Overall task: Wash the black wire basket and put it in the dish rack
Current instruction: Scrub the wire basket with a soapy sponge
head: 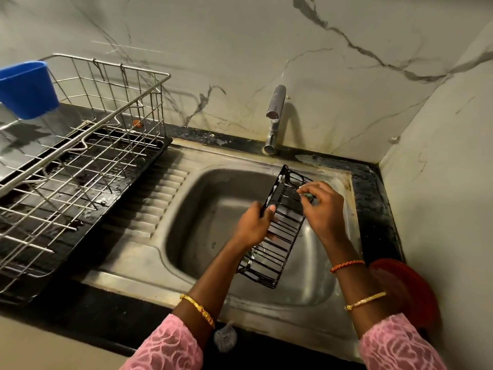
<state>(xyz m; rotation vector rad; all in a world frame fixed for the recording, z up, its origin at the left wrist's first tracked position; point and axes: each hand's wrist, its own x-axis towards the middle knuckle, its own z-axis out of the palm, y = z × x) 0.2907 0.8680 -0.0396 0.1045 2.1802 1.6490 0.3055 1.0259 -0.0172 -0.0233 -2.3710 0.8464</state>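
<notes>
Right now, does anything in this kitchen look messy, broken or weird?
Yes, a little. The black counter edge behind the sink looks worn and blotchy, with pale patches around the tap. White soap foam clings to the black wire basket, but that fits washing. The dish rack sits straight and nothing looks spilled.

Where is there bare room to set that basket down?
The dish rack's wire floor right of the blue cup looks bare, as does the ribbed drainboard beside it. The sink is crowded: both hands hold the black wire basket.
</notes>
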